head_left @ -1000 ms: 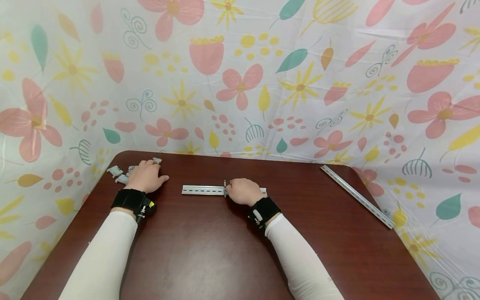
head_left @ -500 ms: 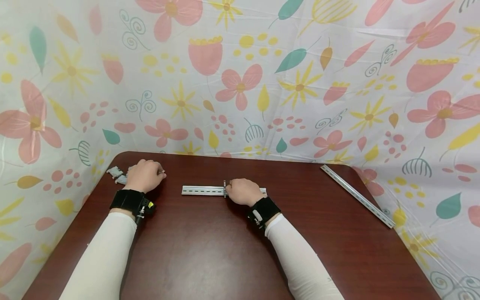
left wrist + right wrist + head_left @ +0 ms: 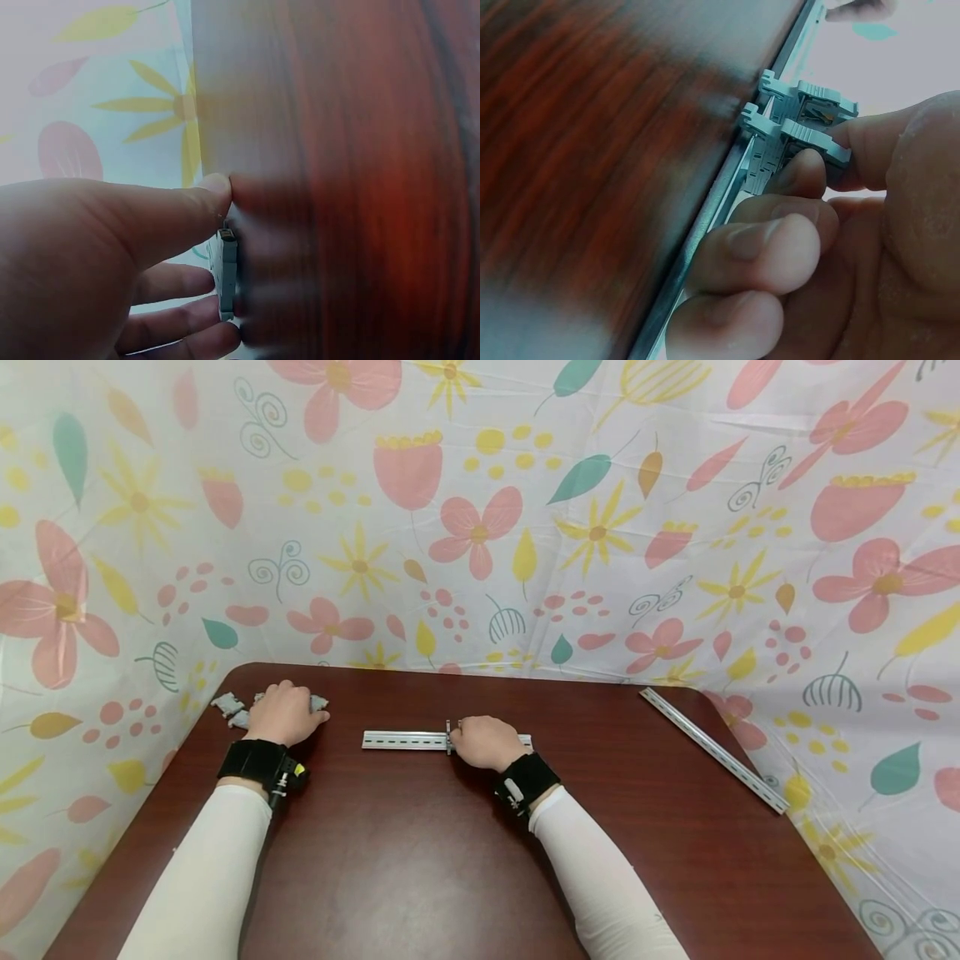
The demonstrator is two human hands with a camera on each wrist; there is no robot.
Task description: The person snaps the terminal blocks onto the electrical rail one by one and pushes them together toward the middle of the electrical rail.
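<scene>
My left hand (image 3: 279, 714) is at the table's far left among grey terminal blocks. In the left wrist view its thumb tip touches the top end of one terminal block (image 3: 227, 274), with the fingers along the other side; this block lies against the table. A slotted metal DIN rail (image 3: 401, 741) lies crosswise in mid-table. Two terminal blocks stand side by side on it in the right wrist view. My right hand (image 3: 487, 743) pinches the nearer one (image 3: 761, 161) between thumb and index finger; the farther one (image 3: 817, 97) is just beyond. The hand covers part of the rail.
Loose terminal blocks (image 3: 227, 703) lie left of my left hand, some partly hidden by it. A longer DIN rail (image 3: 712, 750) lies slanted along the right edge of the brown table (image 3: 390, 860). A flower-patterned cloth (image 3: 480, 535) hangs behind and at the sides.
The terminal block by my left hand has come nearer to me and turned; the fingers lifted, curled over it and lowered. My right hand and the rail have stayed in place.
</scene>
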